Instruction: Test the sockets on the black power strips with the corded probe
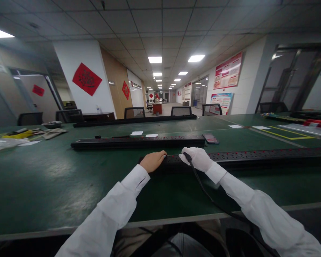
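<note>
A long black power strip (pixel 256 159), with rows of sockets and small red parts along its top, lies across the green table in front of me. My left hand (pixel 153 160) is bare and closed over the strip's left end. In my right hand (pixel 198 158), which wears a white glove, is a black power plug (pixel 187 156), held over the strip's sockets. From it a black cord (pixel 203 188) runs down across the table edge, under my right forearm. The plug's front is hidden by the glove, so I cannot tell whether it sits in a socket.
Beyond my hands lies another black power strip (pixel 139 142), with a phone (pixel 210 139) at its right end. A further black strip (pixel 136 121) lies at the far edge. Paper slips (pixel 136 133), a bowl (pixel 52 124) and chairs (pixel 134 112) are also around the green table (pixel 56 189).
</note>
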Available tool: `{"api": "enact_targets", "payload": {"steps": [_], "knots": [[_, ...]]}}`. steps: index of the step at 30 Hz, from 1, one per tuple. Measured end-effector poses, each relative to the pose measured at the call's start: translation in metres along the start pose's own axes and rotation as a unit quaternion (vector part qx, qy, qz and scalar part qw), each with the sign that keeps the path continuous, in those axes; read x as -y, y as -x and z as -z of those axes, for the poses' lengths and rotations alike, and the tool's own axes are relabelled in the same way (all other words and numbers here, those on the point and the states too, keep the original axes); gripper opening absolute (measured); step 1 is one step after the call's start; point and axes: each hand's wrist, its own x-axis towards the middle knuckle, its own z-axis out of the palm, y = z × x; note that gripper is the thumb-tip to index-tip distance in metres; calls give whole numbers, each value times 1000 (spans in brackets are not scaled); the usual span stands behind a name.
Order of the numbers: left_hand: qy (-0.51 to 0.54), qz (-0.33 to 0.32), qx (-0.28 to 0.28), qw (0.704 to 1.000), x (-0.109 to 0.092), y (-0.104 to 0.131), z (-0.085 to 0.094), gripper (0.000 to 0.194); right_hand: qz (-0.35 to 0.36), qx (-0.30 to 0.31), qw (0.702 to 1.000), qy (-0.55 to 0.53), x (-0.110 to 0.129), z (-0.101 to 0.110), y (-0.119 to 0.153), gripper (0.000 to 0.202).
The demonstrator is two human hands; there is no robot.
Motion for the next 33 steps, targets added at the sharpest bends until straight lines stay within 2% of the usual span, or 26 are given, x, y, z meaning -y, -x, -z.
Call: {"api": "enact_targets", "payload": {"steps": [19,33], "knots": [[-1,-14,-31,999,5,-1,-6,37,-2,-7,1000,5,0,-1,1,36],[-16,-30,-34,999,5,-3,-7,35,0,-15,1000,-4,-2,-2,0,34]]}}
